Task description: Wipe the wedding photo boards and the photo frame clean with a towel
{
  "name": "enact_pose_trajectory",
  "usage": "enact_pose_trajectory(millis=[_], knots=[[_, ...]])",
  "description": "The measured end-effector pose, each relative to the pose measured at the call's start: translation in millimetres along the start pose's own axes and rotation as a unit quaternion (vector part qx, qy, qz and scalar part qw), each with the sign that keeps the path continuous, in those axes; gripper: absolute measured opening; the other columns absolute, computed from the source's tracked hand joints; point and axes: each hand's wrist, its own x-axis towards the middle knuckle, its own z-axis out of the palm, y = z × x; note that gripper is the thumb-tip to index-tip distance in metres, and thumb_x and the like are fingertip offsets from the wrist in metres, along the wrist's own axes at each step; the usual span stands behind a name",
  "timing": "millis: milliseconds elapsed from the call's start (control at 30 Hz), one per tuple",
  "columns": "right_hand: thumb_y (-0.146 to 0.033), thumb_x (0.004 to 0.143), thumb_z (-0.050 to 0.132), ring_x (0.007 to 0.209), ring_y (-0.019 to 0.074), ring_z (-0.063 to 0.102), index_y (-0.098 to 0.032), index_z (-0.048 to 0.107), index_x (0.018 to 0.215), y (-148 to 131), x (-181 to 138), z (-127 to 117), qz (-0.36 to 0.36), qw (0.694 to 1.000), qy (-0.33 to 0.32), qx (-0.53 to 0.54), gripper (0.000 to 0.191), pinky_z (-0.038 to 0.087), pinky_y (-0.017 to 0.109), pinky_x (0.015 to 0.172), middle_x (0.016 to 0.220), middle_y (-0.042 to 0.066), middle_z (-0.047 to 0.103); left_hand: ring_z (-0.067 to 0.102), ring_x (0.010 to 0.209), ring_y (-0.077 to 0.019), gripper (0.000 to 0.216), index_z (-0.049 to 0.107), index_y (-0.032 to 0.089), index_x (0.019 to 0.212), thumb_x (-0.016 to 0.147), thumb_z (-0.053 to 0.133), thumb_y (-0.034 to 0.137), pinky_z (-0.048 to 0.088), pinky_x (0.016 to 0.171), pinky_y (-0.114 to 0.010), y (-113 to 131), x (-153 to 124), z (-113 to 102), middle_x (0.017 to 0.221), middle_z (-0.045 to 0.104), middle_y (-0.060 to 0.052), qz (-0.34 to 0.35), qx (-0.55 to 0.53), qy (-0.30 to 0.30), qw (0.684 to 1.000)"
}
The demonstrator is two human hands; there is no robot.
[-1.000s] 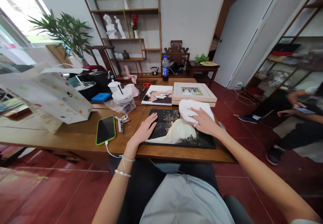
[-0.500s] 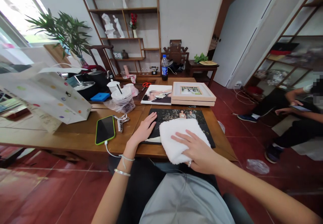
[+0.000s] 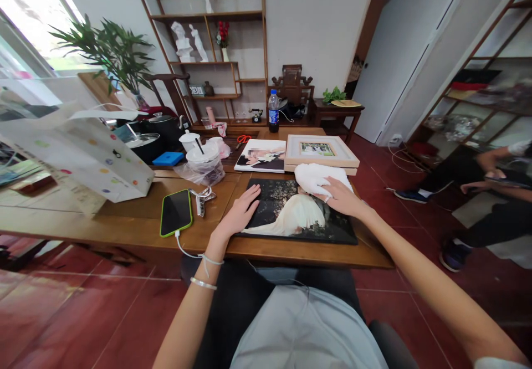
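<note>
A dark wedding photo panel [image 3: 297,214] with a white gown printed on it lies flat on the wooden table. On its left edge rests my left hand [image 3: 241,209], fingers stretched out flat and holding nothing. My right hand [image 3: 341,196] presses a folded white towel [image 3: 318,177] onto the upper right part of the panel. The towel covers the top of the picture there and reaches close to the front of the framed photo [image 3: 318,150]. Beside that frame lies a second photo print [image 3: 261,155]. My right thumb is largely hidden.
Left of the panel are a charging phone [image 3: 177,213], a small clear-wrapped item [image 3: 201,198], a bagged drink cup [image 3: 204,164] and a paper bag [image 3: 112,164]. A cola bottle [image 3: 273,111] and red-handled scissors [image 3: 243,139] stand farther back. A person sits at right [image 3: 482,191].
My right hand has pushed the towel away from me, from the panel's near middle to its far right part, uncovering the white gown. My left hand stays in place.
</note>
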Motion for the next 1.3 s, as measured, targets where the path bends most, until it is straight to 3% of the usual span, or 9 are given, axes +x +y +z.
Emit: enact_pose_trajectory(millis=[167,400,500,667,833,967,1100,1300], knots=[[-0.028,0.086,0.045,0.126,0.0274,0.036,-0.016,0.064,0.103,-27.6,-7.3,-0.3,-0.008,1.000,-0.014,-0.021,0.029,0.023,0.051,0.104,0.133,0.014,0.045,0.026,0.134,-0.0195,0.044,0.041,0.022,0.132,0.090,0.035,0.035,0.020,0.110,-0.044,0.5,0.2,0.3,0.144,0.033,-0.006,0.000,0.001,0.001,1.000],[-0.017,0.073,0.055,0.133,0.0274,0.019,-0.018,0.067,0.098,-115.2,-32.9,-15.3,-0.120,0.987,-0.095,0.037,0.028,0.010,0.052,0.107,0.143,0.009,0.032,0.026,0.134,-0.0189,0.044,0.041,0.021,0.132,0.091,0.033,0.035,0.021,0.110,-0.044,0.7,0.3,-0.6,0.144,0.034,-0.006,0.002,0.011,0.001,1.000],[-0.017,0.071,0.055,0.134,0.0258,0.017,-0.017,0.066,0.098,-132.1,-37.4,-20.5,-0.166,0.976,-0.127,0.060,0.029,0.007,0.050,0.109,0.144,0.008,0.030,0.025,0.135,-0.0192,0.044,0.040,0.022,0.132,0.091,0.032,0.035,0.021,0.109,-0.045,1.7,-0.2,-1.9,0.144,0.032,-0.006,0.004,0.012,-0.005,1.000],[-0.015,0.074,0.052,0.133,0.0217,0.021,-0.016,0.065,0.101,-105.3,-21.0,-17.6,-0.172,0.976,-0.113,0.075,0.030,0.011,0.045,0.110,0.142,0.010,0.035,0.026,0.134,-0.0194,0.044,0.041,0.022,0.132,0.091,0.032,0.034,0.022,0.109,-0.045,2.8,-0.1,-2.2,0.144,0.033,-0.006,0.005,0.018,-0.005,1.000],[-0.020,0.082,0.047,0.130,0.0246,0.030,-0.014,0.063,0.107,-53.3,14.0,-6.4,-0.105,0.990,-0.084,0.031,0.030,0.021,0.047,0.106,0.134,0.015,0.044,0.026,0.134,-0.0187,0.044,0.041,0.019,0.132,0.091,0.033,0.034,0.022,0.110,-0.043,2.6,0.3,-0.9,0.144,0.033,-0.007,0.000,0.021,0.000,1.000],[-0.030,0.088,0.042,0.126,0.0281,0.036,-0.012,0.060,0.112,-30.4,32.8,1.2,-0.047,0.997,-0.065,0.003,0.036,0.026,0.047,0.104,0.133,0.017,0.045,0.025,0.135,-0.0185,0.045,0.040,0.020,0.132,0.091,0.033,0.034,0.021,0.110,-0.043,1.2,0.2,-0.8,0.144,0.033,-0.006,0.001,0.014,-0.002,1.000],[-0.031,0.088,0.041,0.128,0.0281,0.033,-0.012,0.061,0.110,-37.1,32.6,4.3,-0.027,0.998,-0.063,-0.012,0.035,0.024,0.048,0.104,0.135,0.018,0.043,0.026,0.134,-0.0190,0.044,0.041,0.022,0.132,0.090,0.034,0.035,0.021,0.110,-0.044,0.0,0.2,-0.9,0.144,0.034,-0.006,0.000,0.008,0.001,1.000],[-0.015,0.076,0.050,0.131,0.0286,0.027,-0.016,0.064,0.104,-89.9,5.0,-6.4,-0.051,0.995,-0.084,-0.002,0.032,0.021,0.053,0.103,0.140,0.012,0.037,0.028,0.134,-0.0193,0.044,0.041,0.020,0.132,0.090,0.033,0.034,0.023,0.109,-0.044,0.6,0.7,-0.7,0.143,0.035,-0.007,0.008,0.019,0.003,1.000]])
